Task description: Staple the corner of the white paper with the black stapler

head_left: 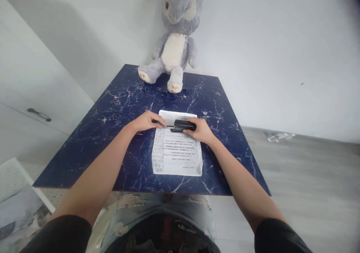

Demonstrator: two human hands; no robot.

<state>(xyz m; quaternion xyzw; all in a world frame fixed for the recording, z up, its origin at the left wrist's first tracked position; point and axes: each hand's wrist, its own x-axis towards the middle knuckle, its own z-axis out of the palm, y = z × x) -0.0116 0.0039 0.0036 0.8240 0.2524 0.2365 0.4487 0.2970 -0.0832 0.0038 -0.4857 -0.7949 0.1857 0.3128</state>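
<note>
A white printed sheet of paper lies in the middle of a dark blue marbled table. Across the sheet's upper part rests a black stapler. My right hand is closed round the stapler's right end. My left hand sits at the paper's upper left edge, fingers curled, its fingertips pinching at the stapler's front end, where something small and metallic shows.
A grey and cream plush rabbit sits at the table's far edge against the white wall. A white cabinet with a dark handle stands to the left. A clear plastic item lies on the grey floor at right.
</note>
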